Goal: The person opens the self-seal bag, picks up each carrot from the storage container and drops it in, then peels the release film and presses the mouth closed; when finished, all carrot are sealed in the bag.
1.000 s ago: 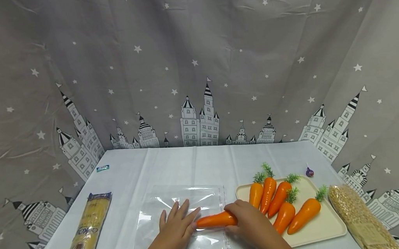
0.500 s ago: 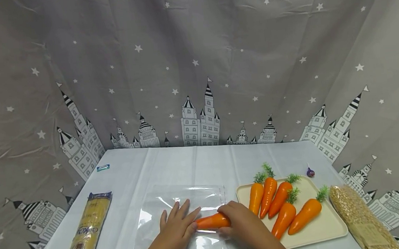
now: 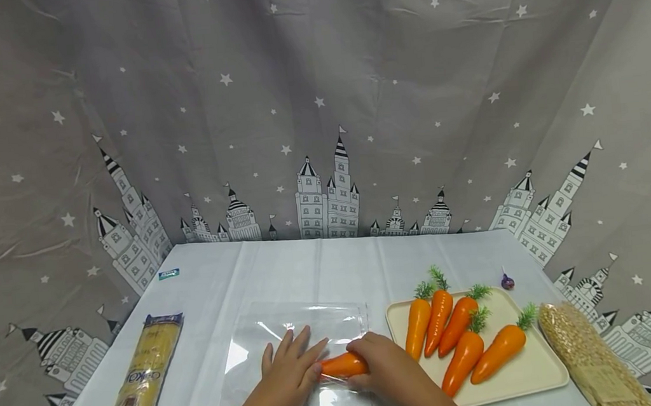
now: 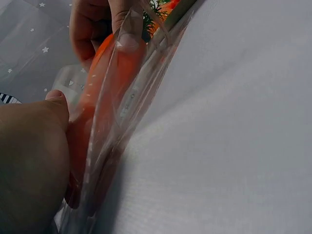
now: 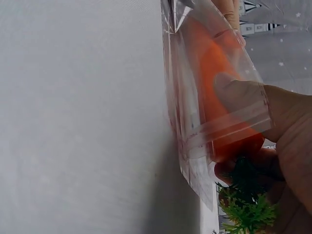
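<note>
At the near edge of the table: both hands meet over one toy carrot point(image 3: 341, 365) that is going tip-first into a clear plastic bag point(image 3: 290, 333).

Right hand point(image 3: 381, 367): grasping the carrot at its thick leafy end, thumb and fingers curled round it (the right wrist view shows the thumb lying on the orange body under the bag's film, green top behind the fingers).

Left hand point(image 3: 286, 378): fingers straight and flat, pressing the bag down onto the table; its fingertips lie at the carrot's narrow end, holding nothing.

Carrot's long axis: roughly left to right across the table, tip toward the left hand, leaves toward the right hand.

Where the carrot is: partly inside the bag's mouth, which opens on the bag's right side; in the left wrist view the film point(image 4: 122, 112) wraps the orange body point(image 4: 105, 97).

Nearer hand: the right one carries the carrot; the left only touches at the tip, through the film as far as I can tell.

Just right of the hands: a cream tray point(image 3: 537, 374) with five more carrots point(image 3: 462, 332), tips toward the person.

Far right: a bag of pale grains point(image 3: 590, 357).

Far left: a long packet of pasta point(image 3: 141, 380).

Behind: grey curtain with castles and stars point(image 3: 318, 114).
</note>
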### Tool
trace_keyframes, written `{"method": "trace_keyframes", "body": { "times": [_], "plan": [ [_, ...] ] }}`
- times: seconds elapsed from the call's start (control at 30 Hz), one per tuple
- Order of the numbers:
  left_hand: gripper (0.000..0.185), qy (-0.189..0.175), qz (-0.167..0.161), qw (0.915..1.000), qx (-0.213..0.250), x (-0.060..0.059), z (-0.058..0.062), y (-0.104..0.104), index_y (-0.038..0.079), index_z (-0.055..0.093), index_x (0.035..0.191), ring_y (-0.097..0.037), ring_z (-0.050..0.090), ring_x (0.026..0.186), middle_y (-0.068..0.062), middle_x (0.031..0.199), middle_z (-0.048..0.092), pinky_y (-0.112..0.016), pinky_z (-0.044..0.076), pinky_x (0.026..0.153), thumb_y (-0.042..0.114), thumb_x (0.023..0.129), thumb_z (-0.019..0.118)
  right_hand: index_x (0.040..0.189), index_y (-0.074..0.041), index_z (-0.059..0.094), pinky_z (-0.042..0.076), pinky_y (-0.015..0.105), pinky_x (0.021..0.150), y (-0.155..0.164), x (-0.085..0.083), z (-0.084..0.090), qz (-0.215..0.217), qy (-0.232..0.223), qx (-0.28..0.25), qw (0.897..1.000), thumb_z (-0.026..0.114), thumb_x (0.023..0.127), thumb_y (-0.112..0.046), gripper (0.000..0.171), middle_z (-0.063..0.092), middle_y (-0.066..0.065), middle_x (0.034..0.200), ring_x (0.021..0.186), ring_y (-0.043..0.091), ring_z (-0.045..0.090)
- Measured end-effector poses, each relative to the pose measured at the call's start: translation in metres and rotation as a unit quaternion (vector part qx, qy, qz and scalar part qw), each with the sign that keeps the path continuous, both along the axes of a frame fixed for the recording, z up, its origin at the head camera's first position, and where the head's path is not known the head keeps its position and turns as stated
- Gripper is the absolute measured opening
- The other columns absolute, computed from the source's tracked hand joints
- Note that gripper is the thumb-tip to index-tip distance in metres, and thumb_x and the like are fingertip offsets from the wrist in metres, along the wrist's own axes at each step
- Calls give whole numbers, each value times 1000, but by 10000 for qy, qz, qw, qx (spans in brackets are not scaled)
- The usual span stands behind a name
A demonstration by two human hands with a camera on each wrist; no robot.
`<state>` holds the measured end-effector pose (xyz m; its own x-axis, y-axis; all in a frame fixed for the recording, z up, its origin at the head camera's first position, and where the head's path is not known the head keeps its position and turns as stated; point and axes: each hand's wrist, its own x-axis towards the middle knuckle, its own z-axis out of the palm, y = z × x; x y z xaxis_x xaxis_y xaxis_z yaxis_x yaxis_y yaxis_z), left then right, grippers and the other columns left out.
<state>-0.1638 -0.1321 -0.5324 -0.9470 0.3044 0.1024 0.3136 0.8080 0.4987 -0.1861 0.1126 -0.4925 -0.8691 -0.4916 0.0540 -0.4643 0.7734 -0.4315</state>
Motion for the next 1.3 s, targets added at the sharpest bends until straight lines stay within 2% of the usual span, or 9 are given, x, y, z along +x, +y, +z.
{"method": "trace_keyframes", "body": {
  "times": [0.23, 0.43, 0.6, 0.93, 1.13, 1.3],
  "plan": [
    [45, 0, 29, 10000, -83, 0, 0, 0, 35, 53, 153, -47, 21, 158, -11, 169, 36, -78, 5, 116, 48, 111, 44, 121, -15, 74, 55, 30, 83, -3, -1, -3, 143, 60, -72, 9999, 91, 80, -33, 48, 70, -7, 103, 86, 4, 57],
    [45, 20, 58, 9999, -104, 1, 3, 1, 35, 54, 153, -48, 22, 157, -11, 168, 37, -80, 7, 115, 49, 111, 44, 121, -15, 74, 55, 32, 88, -4, 0, -5, 156, -195, -177, 9995, 91, 80, -29, 46, 70, -8, 106, 91, 5, 59],
    [44, 22, 57, 10000, 2, 2, 6, 2, 35, 56, 152, -49, 23, 157, -12, 167, 38, -81, 6, 115, 48, 110, 45, 125, -14, 73, 56, 35, 94, -4, 2, -6, 283, -168, -187, 9993, 89, 83, -28, 48, 71, -7, 110, 97, 6, 62],
    [44, 109, 141, 9998, -78, 3, 7, 2, 33, 56, 151, -49, 25, 156, -13, 166, 40, -82, 8, 114, 47, 111, 45, 133, -18, 68, 53, 43, 106, -5, 4, -4, 284, -656, -398, 9967, 86, 86, -23, 51, 72, -8, 124, 115, 11, 66],
    [43, 182, 195, 9996, -61, 2, 8, 2, 33, 57, 151, -49, 26, 156, -12, 166, 41, -81, 9, 115, 46, 111, 45, 122, -23, 68, 55, 41, 103, -6, 1, -7, 183, -771, -594, 9951, 86, 86, -22, 41, 71, -15, 113, 104, 4, 64],
    [43, 317, 207, 9993, -61, 0, 7, 2, 33, 57, 151, -48, 28, 155, -11, 165, 43, -80, 10, 115, 45, 111, 46, 120, -25, 73, 55, 43, 102, -6, 1, -11, 80, -758, -738, 9944, 86, 87, -29, 36, 71, -16, 114, 106, 5, 65]
  ]
}}
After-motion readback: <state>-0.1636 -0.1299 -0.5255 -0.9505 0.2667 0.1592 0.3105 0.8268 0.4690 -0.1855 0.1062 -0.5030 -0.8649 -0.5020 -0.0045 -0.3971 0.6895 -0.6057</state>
